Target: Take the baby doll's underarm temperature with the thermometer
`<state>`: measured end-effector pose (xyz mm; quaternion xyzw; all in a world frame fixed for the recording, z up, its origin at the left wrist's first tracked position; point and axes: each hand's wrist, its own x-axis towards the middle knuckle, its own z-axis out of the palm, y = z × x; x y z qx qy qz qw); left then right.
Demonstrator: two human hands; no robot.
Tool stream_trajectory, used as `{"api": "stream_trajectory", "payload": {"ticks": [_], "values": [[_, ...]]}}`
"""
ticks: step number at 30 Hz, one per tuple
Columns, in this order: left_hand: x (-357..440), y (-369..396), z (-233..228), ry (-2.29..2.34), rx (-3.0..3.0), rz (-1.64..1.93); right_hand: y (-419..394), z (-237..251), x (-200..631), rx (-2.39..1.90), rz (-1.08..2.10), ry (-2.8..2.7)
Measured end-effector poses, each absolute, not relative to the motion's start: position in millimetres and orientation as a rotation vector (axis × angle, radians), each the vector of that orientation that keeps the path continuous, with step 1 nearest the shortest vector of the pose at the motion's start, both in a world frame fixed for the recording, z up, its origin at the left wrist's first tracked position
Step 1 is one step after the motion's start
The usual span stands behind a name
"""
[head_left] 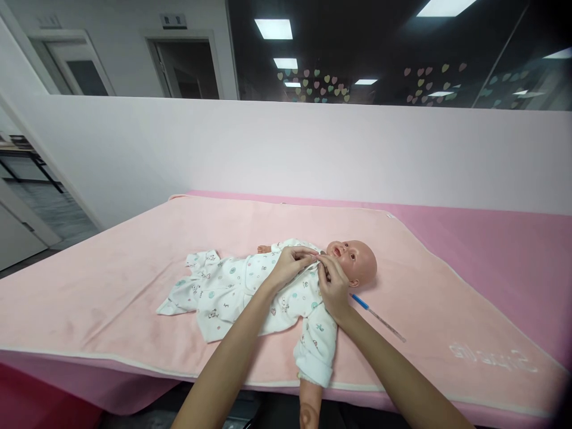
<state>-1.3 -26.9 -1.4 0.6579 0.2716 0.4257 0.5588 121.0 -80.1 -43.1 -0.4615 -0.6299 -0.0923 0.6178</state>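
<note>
Both hands, left hand and right hand, pinch the collar of the white printed cotton romper on the bald plastic baby doll lying on the pink blanket; thin fabric may slip free if tugged unevenly.

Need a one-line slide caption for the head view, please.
Left hand and right hand pinch the printed baby suit at the doll collar; thermometer alongside.

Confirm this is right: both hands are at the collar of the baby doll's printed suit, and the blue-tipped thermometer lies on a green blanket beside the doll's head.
Not quite. The head view shows the blanket is pink, not green. The rest holds: the left hand and right hand are at the collar of the baby doll, and the thermometer lies beside its head.
</note>
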Motion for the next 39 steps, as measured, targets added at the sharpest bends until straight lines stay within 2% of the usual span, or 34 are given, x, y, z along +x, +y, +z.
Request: {"api": "stream_trajectory", "payload": {"ticks": [14, 20, 39], "values": [[-3.8, -28.2, 1.0, 0.649, 1.679, 0.985, -82.4, -43.4, 119.0, -1.114, -0.205, -1.464], [-12.9, -34.9, 13.7, 0.538, 1.918, 0.785, -84.2, -45.0, 119.6, -1.095, -0.128, -1.453], [-3.4, -35.4, 2.0, 0.813, 2.045, 1.158, -81.6, -50.9, 115.7, -1.18, -0.08, -1.337]]}}
